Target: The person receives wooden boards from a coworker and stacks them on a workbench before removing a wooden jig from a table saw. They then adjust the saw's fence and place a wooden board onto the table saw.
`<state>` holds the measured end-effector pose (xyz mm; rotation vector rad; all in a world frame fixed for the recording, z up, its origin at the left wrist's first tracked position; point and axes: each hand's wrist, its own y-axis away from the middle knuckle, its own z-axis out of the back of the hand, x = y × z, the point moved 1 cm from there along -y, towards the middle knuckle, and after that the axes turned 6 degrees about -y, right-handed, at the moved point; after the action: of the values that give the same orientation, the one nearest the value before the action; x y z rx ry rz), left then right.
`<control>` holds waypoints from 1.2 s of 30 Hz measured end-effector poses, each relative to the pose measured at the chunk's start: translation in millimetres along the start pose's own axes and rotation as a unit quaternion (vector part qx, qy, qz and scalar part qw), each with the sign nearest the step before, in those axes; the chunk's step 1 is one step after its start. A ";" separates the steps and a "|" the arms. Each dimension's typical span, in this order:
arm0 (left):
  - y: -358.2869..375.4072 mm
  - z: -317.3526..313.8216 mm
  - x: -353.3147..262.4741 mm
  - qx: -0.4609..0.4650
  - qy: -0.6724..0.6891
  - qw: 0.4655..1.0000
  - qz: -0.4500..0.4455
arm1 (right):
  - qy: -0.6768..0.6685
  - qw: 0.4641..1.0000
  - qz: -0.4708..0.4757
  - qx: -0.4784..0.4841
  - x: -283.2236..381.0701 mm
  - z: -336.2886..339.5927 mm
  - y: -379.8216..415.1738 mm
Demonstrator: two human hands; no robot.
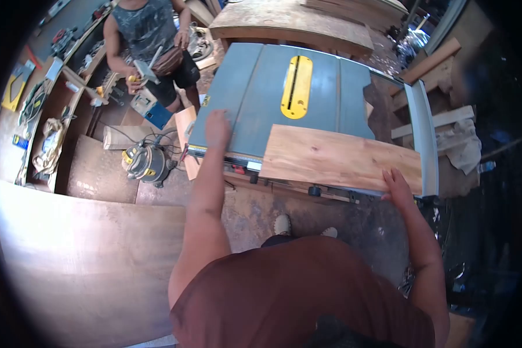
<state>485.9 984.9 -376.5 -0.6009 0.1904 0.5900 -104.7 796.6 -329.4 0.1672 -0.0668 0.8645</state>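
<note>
A wide light-brown wooden board lies across the near right part of a grey table saw top. Its right end is close to the metal fence. My right hand rests on the board's near edge by that end, fingers apart. My left hand is over the left part of the saw top, away from the board; its fingers are blurred, so their shape is unclear. Beyond the board, the yellow throat plate with a dark slot is set in the top. No raised blade can be made out.
A co-worker stands at the back left, holding a tool. Below them is a shop vacuum with hoses. Shelves with tools line the left. A wooden workbench stands behind the saw; a large flat sheet is at lower left.
</note>
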 end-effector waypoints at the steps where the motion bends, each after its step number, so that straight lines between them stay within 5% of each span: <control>1: 16.5 17.8 6.8 -0.029 0.015 0.999 0.014 | -0.006 1.000 0.010 0.018 -7.7 1.3 -1.5; 5: 125.5 65.4 -5.3 -0.056 0.043 0.997 0.040 | 0.027 0.998 0.032 0.040 -1.5 17.4 -8.5; 8: 223.5 63.9 -39.5 0.035 0.164 0.974 0.155 | 0.071 0.997 0.028 0.009 -7.3 20.1 -17.0; 12: 326.5 61.0 -94.5 0.089 0.143 0.965 0.203 | -0.062 0.991 0.114 -0.032 -18.5 100.2 -27.0; 13: 343.5 60.5 -105.6 0.138 0.137 0.957 0.215 | -0.133 0.990 0.047 -0.001 -1.8 136.6 -27.6; 17: 400.8 58.5 -136.0 0.265 0.152 0.897 0.319 | -0.249 0.956 0.152 -0.034 -37.2 137.8 -46.5; 20: 451.3 47.1 -142.0 0.226 0.221 0.868 0.384 | -0.290 0.944 0.150 -0.037 -56.3 133.9 -41.9; 24: 491.1 69.9 -187.1 0.250 0.182 0.861 0.403 | -0.379 0.920 0.099 0.016 -102.3 174.8 -15.0; 30: 531.6 97.8 -245.2 0.273 0.098 0.839 0.460 | -0.432 0.894 0.101 -0.071 -153.9 233.9 46.2; 36: 500.0 80.2 -249.3 0.297 0.097 0.860 0.404 | -0.449 0.871 0.052 -0.194 -174.0 243.3 96.1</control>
<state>-4.8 1248.9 -466.1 0.0625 0.8119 1.2216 -288.3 685.0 -100.3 0.1768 -1.1286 0.8001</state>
